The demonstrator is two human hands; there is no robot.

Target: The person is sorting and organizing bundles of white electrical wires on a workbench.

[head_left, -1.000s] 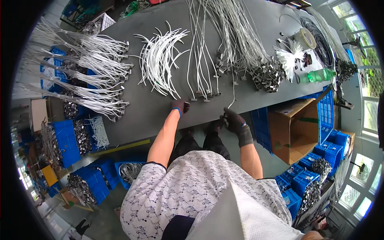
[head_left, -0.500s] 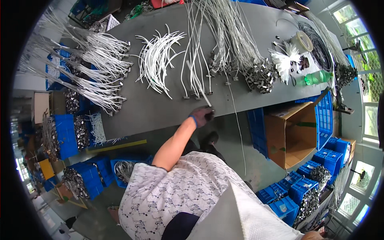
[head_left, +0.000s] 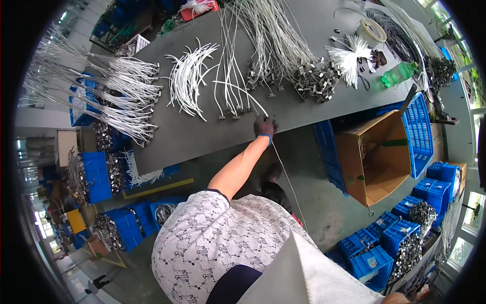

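Note:
My left hand (head_left: 265,126), in a dark maroon glove with a blue cuff, is at the table's front edge. Its fingers are closed around the near end of a white sleeve tube (head_left: 246,93), which curves away over the tabletop. A thin pale wire (head_left: 290,186) runs down from beside this hand toward my body; whether the fingers grip it too is hidden. Just beyond lie a few long wires with small metal end pieces (head_left: 235,114). To their left is a loose pile of cut white tubes (head_left: 190,81). My right hand does not show.
Bundled white wires (head_left: 126,101) overhang the table's (head_left: 172,147) left end. Metal-tipped wires (head_left: 319,78) are heaped at centre right, near white strips (head_left: 352,58), a tape roll (head_left: 371,33) and a green bottle (head_left: 399,74). An open cardboard box (head_left: 349,167) stands below, beside blue crates (head_left: 372,261).
My left hand has moved right and slightly farther away, swinging the white tube into a flatter curve. The thin wire, formerly trailing over the table edge to the right, now runs from beside that hand.

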